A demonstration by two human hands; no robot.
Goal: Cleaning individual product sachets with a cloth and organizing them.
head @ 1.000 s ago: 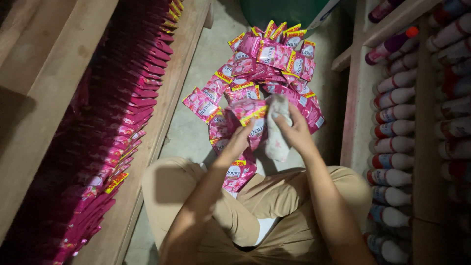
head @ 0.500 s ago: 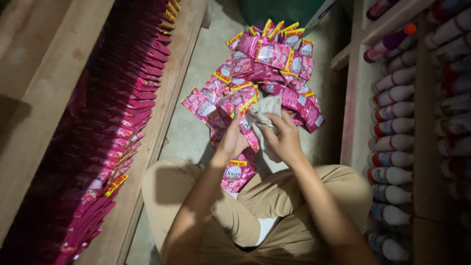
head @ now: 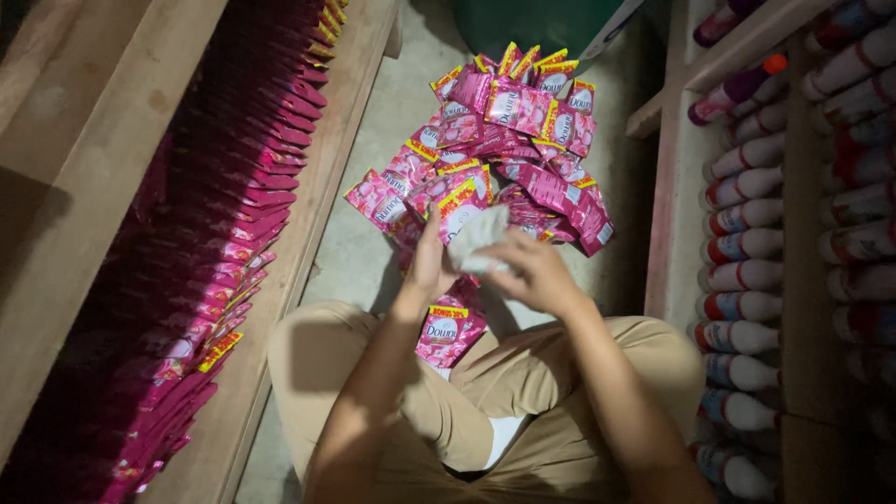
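I sit cross-legged on the floor in tan trousers. My left hand [head: 430,264] holds a pink sachet [head: 459,207] upright by its lower edge. My right hand [head: 532,269] presses a crumpled white cloth [head: 477,238] against that sachet. Just beyond my hands lies a loose pile of pink sachets [head: 523,131] with yellow corner bands. One more pink sachet [head: 450,331] rests on the floor between my knees.
A wooden shelf [head: 103,159] at the left carries a long row of pink sachets [head: 233,215] standing on edge. At the right a shelf [head: 677,196] holds rows of white bottles [head: 747,247] lying on their sides. Concrete floor [head: 373,121] shows between.
My hands have drawn back from the pile towards my lap. The white cloth went from upright in my right hand to bunched against the sachet that my left hand now holds.
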